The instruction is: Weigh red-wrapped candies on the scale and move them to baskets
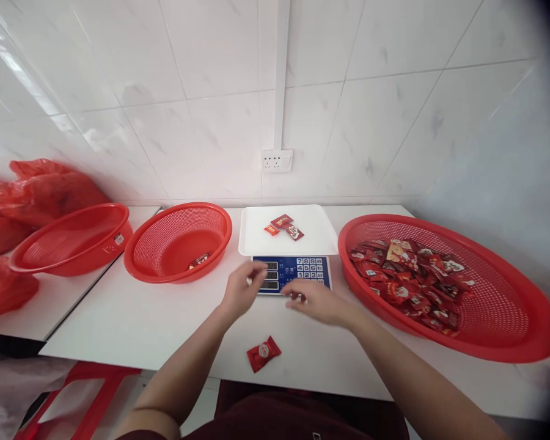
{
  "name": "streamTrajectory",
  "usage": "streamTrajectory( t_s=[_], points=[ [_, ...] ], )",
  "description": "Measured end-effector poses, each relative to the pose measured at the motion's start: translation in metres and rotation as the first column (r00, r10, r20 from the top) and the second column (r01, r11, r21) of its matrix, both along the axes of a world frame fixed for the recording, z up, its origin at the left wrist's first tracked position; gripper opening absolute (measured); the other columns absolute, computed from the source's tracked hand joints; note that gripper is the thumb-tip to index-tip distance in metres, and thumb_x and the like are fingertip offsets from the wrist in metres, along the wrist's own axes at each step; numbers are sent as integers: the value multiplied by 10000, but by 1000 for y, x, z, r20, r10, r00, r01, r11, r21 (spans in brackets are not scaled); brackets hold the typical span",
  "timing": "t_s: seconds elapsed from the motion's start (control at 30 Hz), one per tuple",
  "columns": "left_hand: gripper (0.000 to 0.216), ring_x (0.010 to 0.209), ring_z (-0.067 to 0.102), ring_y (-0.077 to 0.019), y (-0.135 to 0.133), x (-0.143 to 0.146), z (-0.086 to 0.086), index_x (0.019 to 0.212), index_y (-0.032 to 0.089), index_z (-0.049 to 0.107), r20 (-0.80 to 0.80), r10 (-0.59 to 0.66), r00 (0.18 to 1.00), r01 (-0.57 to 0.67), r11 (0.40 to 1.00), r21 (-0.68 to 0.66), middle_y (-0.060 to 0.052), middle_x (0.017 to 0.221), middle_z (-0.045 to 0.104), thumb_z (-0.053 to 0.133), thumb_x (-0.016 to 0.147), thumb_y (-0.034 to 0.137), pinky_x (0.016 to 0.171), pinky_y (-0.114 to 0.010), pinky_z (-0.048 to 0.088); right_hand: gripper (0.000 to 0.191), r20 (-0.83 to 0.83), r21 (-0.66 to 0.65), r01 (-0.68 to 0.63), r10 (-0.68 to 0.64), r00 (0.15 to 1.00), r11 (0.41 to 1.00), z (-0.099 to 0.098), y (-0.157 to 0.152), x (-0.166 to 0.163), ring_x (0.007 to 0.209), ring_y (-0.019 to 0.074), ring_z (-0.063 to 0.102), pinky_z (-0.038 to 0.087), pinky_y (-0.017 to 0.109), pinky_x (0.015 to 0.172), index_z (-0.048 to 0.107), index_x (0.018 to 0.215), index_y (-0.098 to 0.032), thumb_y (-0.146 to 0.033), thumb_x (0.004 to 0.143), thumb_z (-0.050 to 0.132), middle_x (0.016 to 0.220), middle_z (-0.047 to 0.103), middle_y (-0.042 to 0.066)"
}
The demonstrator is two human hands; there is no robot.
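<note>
My left hand (244,287) hovers over the left end of the blue scale panel (291,269), its fingers loosely curled and nothing visible in them. My right hand (318,301) is at the panel's lower right, fingers bent and a little apart, also with nothing visible in it. Behind the panel, the white weighing tray (256,229) carries a few small red wrapped snack packets (282,220). Nearer to me, between my forearms, a single red snack packet (263,353) lies on the white table (183,324).
On the right, a large red basket (508,318) contains many wrapped packets (407,281). Another red basket (178,217) at left has a packet or two (198,261) inside. Farther left are a third red basket (73,244) and red plastic bags (50,189). A wall socket (277,161) sits behind.
</note>
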State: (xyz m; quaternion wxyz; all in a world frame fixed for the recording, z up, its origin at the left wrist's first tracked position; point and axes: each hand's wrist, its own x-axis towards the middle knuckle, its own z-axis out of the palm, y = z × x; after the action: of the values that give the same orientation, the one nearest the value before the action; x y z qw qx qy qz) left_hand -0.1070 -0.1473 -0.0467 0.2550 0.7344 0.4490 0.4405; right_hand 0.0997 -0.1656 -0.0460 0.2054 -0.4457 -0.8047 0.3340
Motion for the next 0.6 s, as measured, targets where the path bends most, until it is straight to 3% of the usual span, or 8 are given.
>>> streamTrajectory(
  t_s=[0.07,0.13,0.23,0.37,0.5,0.6],
  points=[
    [238,827,625,-164,-34,-14,-15,1001,210,628,-207,-271,940,259,962,-86,-55,943,669,558,826,355,751,-291,525,262,-7,-13,-90,90,996,996,-19,-26,0,953,206,592,482,343,838,631,1050,-210,-279,803,580,1072,640,69],
    [520,1062,573,-245,-63,-26,-36,1143,258,584,-394,-499,772,481,864,-151,-71,1151,627,701,683,471,955,-383,453,269,-25,-21,-70,70,997,997,-37,-43,0,1038,211,560,455,352,908,622,1079,-215,-257,826,540,1127,615,73],
    [461,1276,410,-284,-89,-34,-68,1227,347,519,-581,-512,632,542,828,-140,-45,1380,470,616,784,435,1117,-473,240,259,-78,-79,34,-40,996,996,-55,-52,2,1008,192,574,485,315,856,623,1063,-206,-242,860,467,1118,611,77],
    [352,1278,422,-228,-96,-35,-85,1243,360,507,-624,-460,632,569,822,-28,-1,1369,484,468,894,333,1128,-403,260,252,-120,-116,94,-108,987,989,-60,-44,3,900,174,601,505,288,764,627,1042,-202,-262,866,456,1073,629,67],
    [368,1175,537,-192,-99,-30,-74,1256,296,518,-530,-515,674,610,792,7,-17,1279,575,391,920,214,1069,-318,374,258,-123,-123,118,-133,984,985,-55,-40,1,846,168,603,500,279,713,625,1043,-195,-283,872,454,1038,649,63],
    [392,982,649,-165,-91,-32,-65,1269,238,506,-404,-479,779,524,852,-1,-45,1133,660,390,901,173,892,-229,518,252,-126,-118,130,-145,981,984,-51,-40,-1,854,171,605,495,275,702,629,1023,-199,-296,877,449,1023,658,61]
  ],
)
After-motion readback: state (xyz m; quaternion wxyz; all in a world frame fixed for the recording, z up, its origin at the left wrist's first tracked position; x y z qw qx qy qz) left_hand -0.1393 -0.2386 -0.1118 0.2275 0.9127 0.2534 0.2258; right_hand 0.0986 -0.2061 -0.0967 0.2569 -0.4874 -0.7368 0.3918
